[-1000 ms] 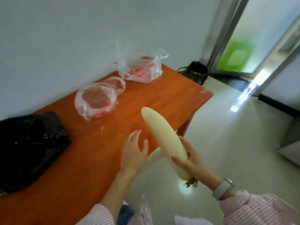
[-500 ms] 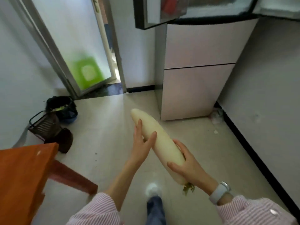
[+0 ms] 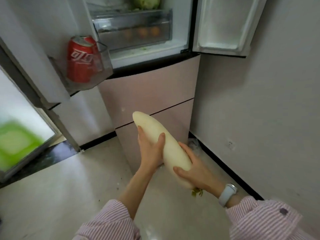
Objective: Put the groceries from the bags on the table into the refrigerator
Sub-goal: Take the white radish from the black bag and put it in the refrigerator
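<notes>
In front of the person stands the refrigerator [image 3: 149, 94], its two upper doors swung wide, the pink lower drawers shut. The left door [image 3: 39, 54] carries a clear shelf bin [image 3: 90, 78] holding one red soda can [image 3: 81, 59], which leans a little. The right door [image 3: 223, 25] shows bare white shelving. Inside the open upper compartment sits a clear crisper drawer [image 3: 133, 28] with several orange, round fruits blurred behind its front, and above it a pale green leafy vegetable [image 3: 147, 2] — likely a cabbage, cut off by the frame's top edge.

Below the opening, over the tiled floor [image 3: 52, 187], both hands hold a long white radish [image 3: 162, 146]. Its long axis runs from low right, near the body, up and away to the left, blunt tip pointing at the lower drawers and well beneath the open compartment. The right hand [image 3: 195, 170] wraps the thick root end, where green leaf stubs poke out near a wristwatch [image 3: 226, 194]. The left hand [image 3: 150, 149] cups the middle from the left side, thumb across the top, and is the hand nearer the refrigerator. Both are closed around the radish; neither is free.

The coming move, as I judge it, turns on lifting that tip up to the compartment — the left hand would steer it while the right pushes from behind.
</notes>
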The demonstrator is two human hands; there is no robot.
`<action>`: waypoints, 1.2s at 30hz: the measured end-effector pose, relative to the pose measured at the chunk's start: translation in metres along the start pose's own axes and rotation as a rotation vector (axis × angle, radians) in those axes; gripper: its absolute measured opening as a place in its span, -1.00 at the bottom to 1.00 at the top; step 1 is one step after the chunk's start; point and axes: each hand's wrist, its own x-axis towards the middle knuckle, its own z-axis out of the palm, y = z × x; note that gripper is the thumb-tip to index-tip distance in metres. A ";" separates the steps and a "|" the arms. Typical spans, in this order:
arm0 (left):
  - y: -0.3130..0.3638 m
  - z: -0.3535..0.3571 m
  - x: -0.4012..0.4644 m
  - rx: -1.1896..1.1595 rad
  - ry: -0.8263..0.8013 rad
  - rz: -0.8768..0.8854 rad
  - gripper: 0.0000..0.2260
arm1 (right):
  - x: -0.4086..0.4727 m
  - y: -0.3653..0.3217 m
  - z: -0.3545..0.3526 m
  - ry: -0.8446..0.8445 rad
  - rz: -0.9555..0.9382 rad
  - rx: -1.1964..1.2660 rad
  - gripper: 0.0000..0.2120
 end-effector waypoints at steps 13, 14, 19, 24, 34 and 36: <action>0.114 0.141 0.273 -0.034 0.098 0.234 -0.19 | 0.278 -0.033 -0.190 0.042 -0.272 0.031 -0.27; 0.126 0.143 0.292 -0.023 0.116 0.251 -0.19 | 0.298 -0.042 -0.199 0.032 -0.293 0.041 -0.27; 0.179 0.138 0.387 0.002 0.224 0.286 -0.18 | 0.392 -0.093 -0.222 0.033 -0.403 0.077 -0.29; 0.207 0.114 0.480 -0.071 0.273 0.279 -0.23 | 0.481 -0.142 -0.224 0.046 -0.458 0.045 -0.26; 0.261 0.041 0.667 0.190 0.248 0.409 -0.53 | 0.670 -0.248 -0.226 0.175 -0.581 -0.177 -0.24; 0.256 0.028 0.693 0.392 0.275 0.437 -0.57 | 0.701 -0.267 -0.227 0.194 -0.599 -0.262 -0.23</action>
